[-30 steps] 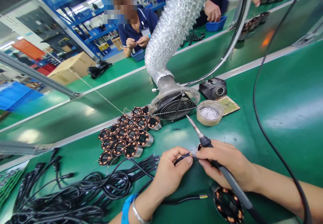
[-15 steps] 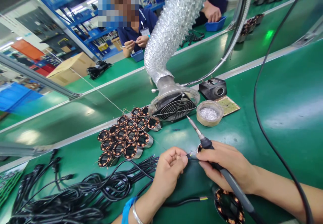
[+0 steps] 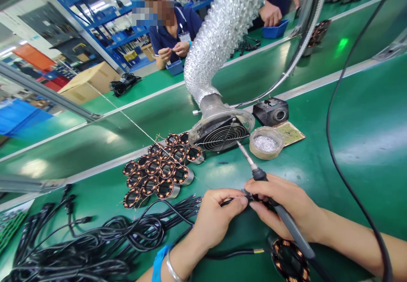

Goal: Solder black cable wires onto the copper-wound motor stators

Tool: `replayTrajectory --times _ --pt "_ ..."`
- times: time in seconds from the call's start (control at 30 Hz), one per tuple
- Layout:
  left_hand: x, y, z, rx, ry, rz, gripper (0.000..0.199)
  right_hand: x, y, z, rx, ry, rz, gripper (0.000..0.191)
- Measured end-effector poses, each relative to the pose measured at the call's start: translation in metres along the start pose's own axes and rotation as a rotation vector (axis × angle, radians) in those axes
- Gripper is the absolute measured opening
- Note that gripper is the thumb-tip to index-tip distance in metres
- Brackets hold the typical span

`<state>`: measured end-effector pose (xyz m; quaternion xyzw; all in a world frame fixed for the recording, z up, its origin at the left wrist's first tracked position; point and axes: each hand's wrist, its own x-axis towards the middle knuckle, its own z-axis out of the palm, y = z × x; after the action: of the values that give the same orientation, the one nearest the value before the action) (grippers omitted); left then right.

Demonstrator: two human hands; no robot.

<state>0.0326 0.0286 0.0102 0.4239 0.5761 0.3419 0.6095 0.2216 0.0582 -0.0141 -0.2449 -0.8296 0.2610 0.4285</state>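
My right hand [image 3: 286,205] is closed round a soldering iron [image 3: 294,229], whose bare tip points up and away, in front of the fan grille. Between its fingers is also a small dark part, mostly hidden. Thumb and forefinger of my left hand [image 3: 216,214] pinch the end of a thin black cable, touching the right fingertips. Below the hands lies another black cable [image 3: 233,254] with a stripped end. One copper-wound ring [image 3: 289,258] sits under the iron's handle. A bundle of black cables [image 3: 127,239] spreads to the left.
Several copper-wound rings [image 3: 159,169] stand grouped behind the left hand. A fume duct [image 3: 206,65] ends in a fan grille [image 3: 222,138]. Beside it are a round dish [image 3: 266,143], a sponge tray [image 3: 290,133] and a black holder [image 3: 271,111]. A person [image 3: 174,32] sits across the bench.
My left hand has moved slightly right, so its fingertips now meet those of my right hand. The coloured wire ends between the hands are now hidden.
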Motion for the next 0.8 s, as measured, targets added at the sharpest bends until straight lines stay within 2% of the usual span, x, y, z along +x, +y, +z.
replayTrajectory --times 0.1,0.23,0.47,0.63,0.8 --pt "-0.001 -0.001 -0.002 0.063 -0.028 0.047 0.02 0.004 -0.001 -0.001 0.019 -0.041 -0.011 0.033" --pt "-0.003 -0.005 -0.005 0.162 -0.004 0.088 0.024 0.004 -0.001 -0.003 0.02 -0.064 -0.008 0.031" --pt "-0.007 -0.007 -0.004 0.311 -0.031 0.167 0.026 0.006 -0.002 -0.009 0.034 -0.139 0.046 0.03" --pt "-0.01 -0.005 -0.001 0.432 0.005 0.257 0.026 0.008 -0.006 -0.007 0.031 -0.12 0.082 0.027" --pt "-0.023 -0.005 0.003 0.569 0.055 0.428 0.029 0.004 -0.009 0.003 -0.044 -0.025 0.175 0.023"
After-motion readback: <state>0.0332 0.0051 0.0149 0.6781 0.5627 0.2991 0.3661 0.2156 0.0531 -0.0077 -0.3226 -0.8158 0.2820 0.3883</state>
